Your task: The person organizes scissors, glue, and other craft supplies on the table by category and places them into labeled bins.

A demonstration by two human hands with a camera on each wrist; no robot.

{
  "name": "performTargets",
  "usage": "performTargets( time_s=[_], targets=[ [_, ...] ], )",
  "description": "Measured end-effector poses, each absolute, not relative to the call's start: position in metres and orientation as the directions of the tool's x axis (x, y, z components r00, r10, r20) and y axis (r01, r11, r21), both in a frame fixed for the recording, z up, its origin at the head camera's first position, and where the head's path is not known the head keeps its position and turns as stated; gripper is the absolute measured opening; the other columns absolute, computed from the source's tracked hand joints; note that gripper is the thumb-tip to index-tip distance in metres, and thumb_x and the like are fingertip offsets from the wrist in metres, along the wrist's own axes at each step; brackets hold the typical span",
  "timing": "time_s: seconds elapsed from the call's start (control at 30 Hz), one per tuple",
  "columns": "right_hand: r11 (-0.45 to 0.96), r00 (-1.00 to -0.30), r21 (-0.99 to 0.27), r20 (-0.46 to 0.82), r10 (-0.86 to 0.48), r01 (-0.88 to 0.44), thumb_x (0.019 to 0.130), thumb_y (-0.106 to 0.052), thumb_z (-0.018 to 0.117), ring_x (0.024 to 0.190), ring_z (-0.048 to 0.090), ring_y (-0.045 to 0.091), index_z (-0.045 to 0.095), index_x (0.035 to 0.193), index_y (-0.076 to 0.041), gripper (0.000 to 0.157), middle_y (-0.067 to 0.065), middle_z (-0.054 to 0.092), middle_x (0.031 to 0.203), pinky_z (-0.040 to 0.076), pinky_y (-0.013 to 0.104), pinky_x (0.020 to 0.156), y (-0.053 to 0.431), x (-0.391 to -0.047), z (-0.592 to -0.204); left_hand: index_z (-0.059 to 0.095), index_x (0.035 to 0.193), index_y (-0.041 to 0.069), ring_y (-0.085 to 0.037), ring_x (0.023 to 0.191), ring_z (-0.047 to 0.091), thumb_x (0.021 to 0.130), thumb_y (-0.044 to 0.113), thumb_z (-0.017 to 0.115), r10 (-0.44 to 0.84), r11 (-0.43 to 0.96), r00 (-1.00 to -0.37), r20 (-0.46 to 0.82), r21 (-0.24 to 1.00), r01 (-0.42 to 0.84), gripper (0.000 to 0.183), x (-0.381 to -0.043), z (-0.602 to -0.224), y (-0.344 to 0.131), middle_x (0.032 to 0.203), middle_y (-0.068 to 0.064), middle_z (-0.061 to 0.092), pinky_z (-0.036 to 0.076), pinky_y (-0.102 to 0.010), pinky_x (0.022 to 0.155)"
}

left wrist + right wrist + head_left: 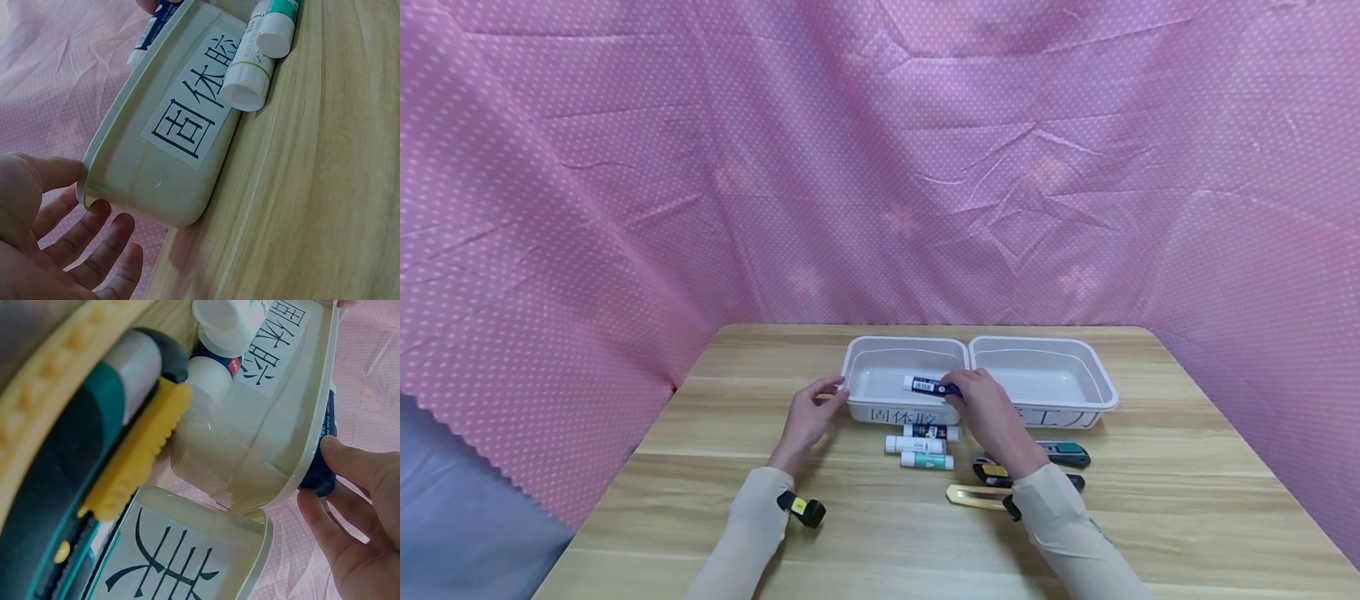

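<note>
My right hand (988, 408) pinches a dark blue glue stick with a white end (931, 386) between thumb and fingers, over the front part of the left white bin (906, 411). In the right wrist view, the bin's rim hides part of this glue stick (326, 447). My left hand (75, 231) grips the same bin's left front corner, thumb and fingertips at the rim. In front of that bin lie three more glue sticks: a dark blue one (931, 432), a white one (915, 445) and a green-labelled one (927, 461).
A second white labelled bin (1066, 417) stands against the first on the right. Utility knives lie before it, partly under my right forearm: a teal-and-black one (1063, 453), a black-and-yellow one (995, 473) and a yellow one (976, 497). Pink dotted cloth (925, 167) hangs behind the wooden table (865, 533).
</note>
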State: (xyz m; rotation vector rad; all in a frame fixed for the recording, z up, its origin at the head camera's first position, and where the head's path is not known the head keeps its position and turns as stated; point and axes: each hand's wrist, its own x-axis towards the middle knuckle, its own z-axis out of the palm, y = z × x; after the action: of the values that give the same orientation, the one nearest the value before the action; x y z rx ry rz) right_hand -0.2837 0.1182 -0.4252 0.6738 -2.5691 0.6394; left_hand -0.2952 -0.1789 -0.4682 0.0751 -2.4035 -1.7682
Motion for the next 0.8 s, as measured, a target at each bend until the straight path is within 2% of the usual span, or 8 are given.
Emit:
performTargets(
  time_s=[0.13,0.3,0.57,0.8],
  targets=[
    [0.778,-0.803,-0.329,0.484,-0.348,-0.535,0.091,-0.006,0.077,0.096,0.066,0.021,0.075,0.109,-0.009,0.018,0.003,0.075,0.102,0.059,0.037,0.083,0.1180,-0.2837,-0.4256,0.067,0.133,0.013,-0.023,0.102,0.063,0.097,0.024,0.071,-0.132,0.300,-0.986,0.098,0.952,0.054,0.038,-0.2950,-0.4689,-0.1789,0.119,-0.012,0.066,0.056,-0.041,0.090],
    [0.774,-0.793,-0.323,0.500,-0.349,-0.545,0.090,-0.005,0.077,0.093,0.066,0.020,0.075,0.107,-0.009,0.017,0.002,0.074,0.099,0.059,0.036,0.080,0.1181,-0.2843,-0.4277,0.067,0.133,0.012,-0.024,0.103,0.064,0.097,0.024,0.071,-0.128,0.307,-0.986,0.105,0.950,0.061,0.039,-0.2950,-0.4698,-0.1788,0.119,-0.013,0.066,0.056,-0.040,0.089],
    [0.781,-0.796,-0.313,0.491,-0.354,-0.540,0.090,-0.004,0.077,0.098,0.067,0.022,0.075,0.107,-0.008,0.017,0.005,0.075,0.105,0.059,0.037,0.085,0.1188,-0.2857,-0.4303,0.067,0.133,0.012,-0.025,0.107,0.062,0.096,0.023,0.073,-0.128,0.299,-0.987,0.097,0.953,0.055,0.039,-0.2944,-0.4694,-0.1789,0.122,-0.013,0.066,0.056,-0.039,0.088],
    [0.792,-0.808,-0.310,0.472,-0.351,-0.526,0.091,-0.002,0.075,0.101,0.067,0.024,0.075,0.109,-0.007,0.018,0.007,0.073,0.108,0.060,0.037,0.085,0.1196,-0.2854,-0.4309,0.068,0.132,0.013,-0.025,0.108,0.062,0.096,0.023,0.073,-0.139,0.310,-0.985,0.104,0.949,0.057,0.038,-0.2939,-0.4681,-0.1783,0.122,-0.012,0.067,0.054,-0.031,0.084]
  ],
)
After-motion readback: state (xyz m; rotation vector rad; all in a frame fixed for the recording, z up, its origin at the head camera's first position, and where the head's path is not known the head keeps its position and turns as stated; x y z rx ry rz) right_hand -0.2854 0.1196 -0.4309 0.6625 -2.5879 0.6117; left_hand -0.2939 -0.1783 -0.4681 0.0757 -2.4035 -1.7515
